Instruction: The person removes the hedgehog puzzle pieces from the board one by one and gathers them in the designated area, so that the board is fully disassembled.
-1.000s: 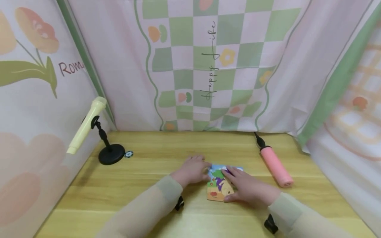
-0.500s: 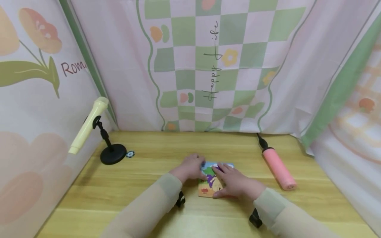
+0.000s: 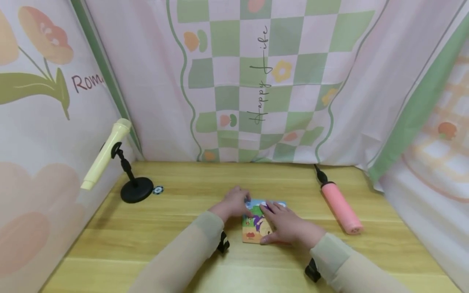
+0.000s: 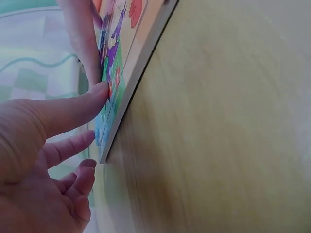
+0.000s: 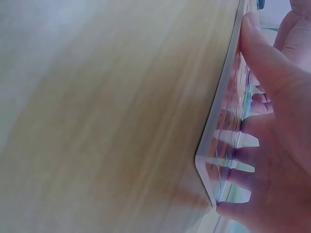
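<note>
A small square wooden jigsaw puzzle (image 3: 250,237) with a purple-haired cartoon figure lies flat on the table. My left hand (image 3: 235,203) is at its far left corner; in the left wrist view the thumb tip presses on the picture face (image 4: 121,63) and the index fingertip touches close to the corner, other fingers loosely bent. My right hand (image 3: 291,226) spreads over the right half, hiding much of the picture. In the right wrist view its fingertips (image 5: 243,155) rest in a row on the puzzle's face, the thumb farther along near the edge.
At the left, a pale yellow microphone (image 3: 106,154) leans in a black stand (image 3: 137,189), with a small round chip (image 3: 158,190) beside the base. A pink hand pump (image 3: 340,207) lies on the right of the wooden table (image 3: 198,179). Printed curtains (image 3: 223,97) enclose the back and sides.
Both hands stay on the puzzle while it shifts slightly left in the head view. The right hand moves left with it, and the left thumb comes farther over the picture.
</note>
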Motion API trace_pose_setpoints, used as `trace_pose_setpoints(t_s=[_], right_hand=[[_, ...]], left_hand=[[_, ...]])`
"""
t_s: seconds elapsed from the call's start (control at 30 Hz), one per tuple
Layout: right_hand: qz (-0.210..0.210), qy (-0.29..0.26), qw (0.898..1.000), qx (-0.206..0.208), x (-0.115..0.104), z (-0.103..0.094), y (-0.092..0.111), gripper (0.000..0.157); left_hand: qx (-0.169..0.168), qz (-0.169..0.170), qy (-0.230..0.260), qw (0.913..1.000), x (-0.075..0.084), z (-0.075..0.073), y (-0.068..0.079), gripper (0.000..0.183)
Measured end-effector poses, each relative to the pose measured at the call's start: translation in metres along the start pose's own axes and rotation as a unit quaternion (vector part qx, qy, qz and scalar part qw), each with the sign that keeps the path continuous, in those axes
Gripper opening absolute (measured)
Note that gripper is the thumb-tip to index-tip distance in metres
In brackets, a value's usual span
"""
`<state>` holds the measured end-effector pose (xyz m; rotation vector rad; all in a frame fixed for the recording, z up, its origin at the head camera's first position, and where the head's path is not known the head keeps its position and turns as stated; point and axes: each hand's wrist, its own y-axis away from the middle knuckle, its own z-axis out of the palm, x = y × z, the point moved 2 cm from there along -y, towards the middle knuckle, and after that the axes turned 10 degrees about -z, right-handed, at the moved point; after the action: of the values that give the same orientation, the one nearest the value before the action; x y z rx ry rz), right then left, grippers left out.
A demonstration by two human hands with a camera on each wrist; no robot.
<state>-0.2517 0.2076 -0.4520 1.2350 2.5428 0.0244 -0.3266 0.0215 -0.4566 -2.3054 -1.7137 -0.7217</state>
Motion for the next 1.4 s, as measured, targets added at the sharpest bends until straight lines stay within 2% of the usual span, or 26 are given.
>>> trace_pose_setpoints(t_s=[0.1,0.2,0.27,0.4,0.57,0.7,0.87,1.03,1.1,1.17,1.3,1.4], right_hand=[[0.002,-0.001,1.0,-0.001,-0.001,-0.001,0.0,0.109],[0.007,-0.003,1.0,-0.005,-0.002,-0.001,0.0,0.109],[0.009,-0.004,1.0,-0.006,-0.001,0.0,0.0,0.109],[0.017,-0.004,1.0,-0.013,0.0,0.001,0.0,0.11],[0.019,-0.01,1.0,-0.012,0.001,0.001,0.0,0.11],[0.021,-0.014,1.0,-0.015,0.001,0.002,0.0,0.109],[0.018,-0.015,1.0,-0.017,-0.002,0.0,0.001,0.108],[0.019,-0.012,0.999,-0.023,-0.003,0.0,0.001,0.108],[0.02,-0.01,0.999,-0.025,-0.003,0.0,0.001,0.108],[0.021,-0.008,0.999,-0.025,-0.002,0.0,0.0,0.108],[0.022,-0.004,0.999,-0.025,-0.001,0.002,-0.001,0.108],[0.024,-0.002,0.999,-0.026,-0.001,0.002,-0.001,0.108]], left_hand=[[-0.003,0.0,0.034,0.9994,-0.002,0.0,-0.002,0.039],[-0.013,-0.003,0.098,0.9951,-0.002,-0.001,-0.004,0.03],[-0.02,-0.005,0.148,0.9888,-0.004,-0.002,-0.005,0.024],[-0.019,-0.01,0.239,0.9709,-0.009,0.0,-0.011,0.013],[-0.013,-0.012,0.297,0.9548,-0.019,-0.004,-0.015,0.006],[-0.008,-0.018,0.323,0.9462,-0.034,-0.018,-0.013,0.011],[0.009,-0.05,0.314,0.9482,-0.065,-0.049,-0.007,0.013],[0.018,-0.095,0.241,0.9657,-0.112,-0.077,0.002,0.012],[0.013,-0.112,0.202,0.9729,-0.13,-0.086,0.008,0.015],[0.004,-0.129,0.171,0.9767,-0.145,-0.095,0.014,0.017],[-0.004,-0.154,0.152,0.9763,-0.166,-0.107,0.022,0.018],[0.011,-0.174,0.139,0.9747,-0.174,-0.109,0.023,0.017]])
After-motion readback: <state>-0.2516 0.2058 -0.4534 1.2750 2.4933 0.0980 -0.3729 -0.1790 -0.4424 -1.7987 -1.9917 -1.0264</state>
